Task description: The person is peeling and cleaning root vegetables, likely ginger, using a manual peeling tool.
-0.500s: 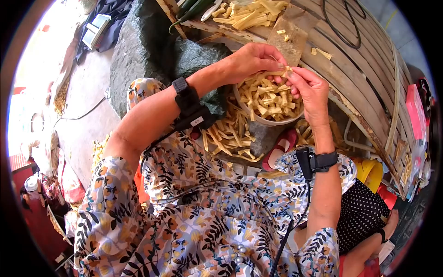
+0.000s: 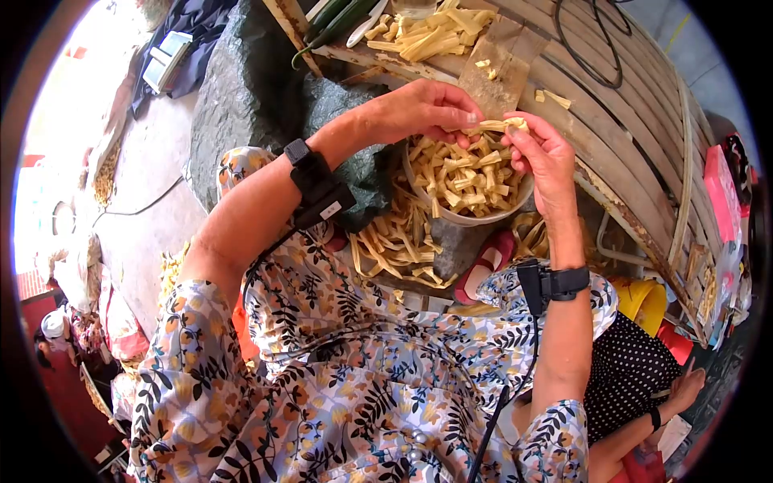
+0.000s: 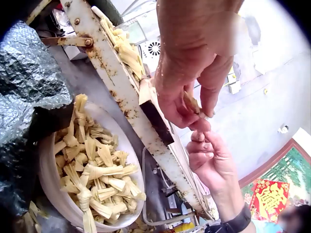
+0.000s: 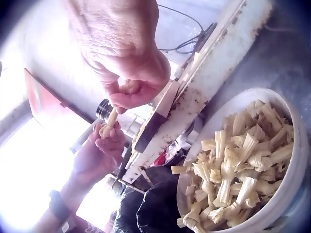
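In the head view, a pale yellow tofu skin strip (image 2: 493, 126) stretches between both hands above a tub. My left hand (image 2: 431, 111) pinches one end between thumb and fingers. The other end, bunched into a small knot-like lump, is pinched by my right hand (image 2: 546, 161). Both wrist views show the fingertips close together, partly hiding the strip (image 4: 112, 118). Below the hands stands a white round tub (image 3: 48, 170), heaped with short knotted tofu skin pieces (image 4: 243, 170).
A rusty-edged slatted bench (image 2: 636, 105) stands beyond the tub, bearing a board (image 2: 503, 60), a pile of strips (image 2: 431, 36) and cucumbers (image 2: 342, 20). Dark green sheeting (image 2: 342, 101) lies left of the tub. Loose strips (image 2: 394, 241) lie below. Another person's hand (image 2: 684, 390) shows lower right.
My hands have drawn slightly apart, and more of the strip shows between them, with its bunched lump now visible at the right fingertips. The other person's hand has lifted a little.
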{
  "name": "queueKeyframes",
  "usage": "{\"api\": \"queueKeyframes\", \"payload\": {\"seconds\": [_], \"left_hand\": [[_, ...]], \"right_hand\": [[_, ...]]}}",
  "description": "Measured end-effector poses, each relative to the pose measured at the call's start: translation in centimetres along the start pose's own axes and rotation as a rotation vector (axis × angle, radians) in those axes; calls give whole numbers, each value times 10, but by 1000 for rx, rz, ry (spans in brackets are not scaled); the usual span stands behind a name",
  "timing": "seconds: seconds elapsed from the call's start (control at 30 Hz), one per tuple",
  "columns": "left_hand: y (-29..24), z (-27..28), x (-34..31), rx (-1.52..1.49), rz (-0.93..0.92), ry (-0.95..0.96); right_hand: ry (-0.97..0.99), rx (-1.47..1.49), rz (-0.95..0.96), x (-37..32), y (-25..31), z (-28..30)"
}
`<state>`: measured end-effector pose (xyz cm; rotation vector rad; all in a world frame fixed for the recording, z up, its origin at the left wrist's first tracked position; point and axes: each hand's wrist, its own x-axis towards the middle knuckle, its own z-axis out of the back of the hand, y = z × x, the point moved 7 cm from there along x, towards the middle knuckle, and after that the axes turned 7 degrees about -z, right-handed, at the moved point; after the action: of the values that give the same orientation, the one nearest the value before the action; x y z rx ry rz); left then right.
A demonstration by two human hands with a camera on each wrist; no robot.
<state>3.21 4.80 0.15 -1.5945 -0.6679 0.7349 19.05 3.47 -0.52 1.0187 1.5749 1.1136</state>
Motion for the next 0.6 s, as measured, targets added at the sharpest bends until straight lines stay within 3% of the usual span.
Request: {"api": "queueKeyframes", "payload": {"seconds": [0.2, 0.4, 0.6], "left_hand": [[-31, 10, 23, 6, -103, -103], [-42, -6, 36, -68, -175, -62], [-42, -4, 34, -69, -165, -75]], "right_hand": [[-107, 48, 60, 5, 28, -2], [3, 52, 133, 5, 46, -6], [-45, -3, 154, 9, 46, -2]]}}
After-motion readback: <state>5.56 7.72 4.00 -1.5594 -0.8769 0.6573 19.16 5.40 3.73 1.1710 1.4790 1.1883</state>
